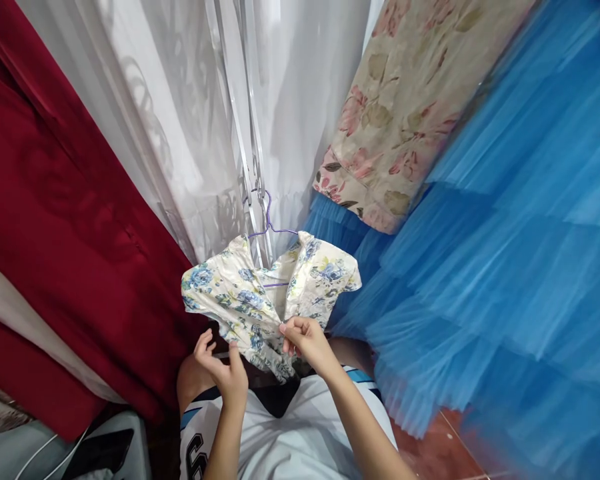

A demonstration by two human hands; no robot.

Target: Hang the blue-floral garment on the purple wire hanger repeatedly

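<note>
A white blouse (245, 300) with blue flowers and short sleeves hangs in front of me on a purple wire hanger (269, 227). The hanger's hook is caught at the metal rods in the middle. My right hand (303, 337) pinches the front edge of the blouse at the bottom of its V-shaped neckline. Beside the lower left of the blouse is my left hand (225, 370), fingers spread and nothing held; its thumb is close to the fabric, and I cannot tell whether they touch.
White curtains (180, 120) hang behind the metal rods (253, 133). Dark red cloth (70, 173) drapes down the left. At right hang a pink-flowered cloth (380, 133) and a tiered blue tulle skirt (470, 253). A dark phone-like object (100, 453) lies on a grey surface at lower left.
</note>
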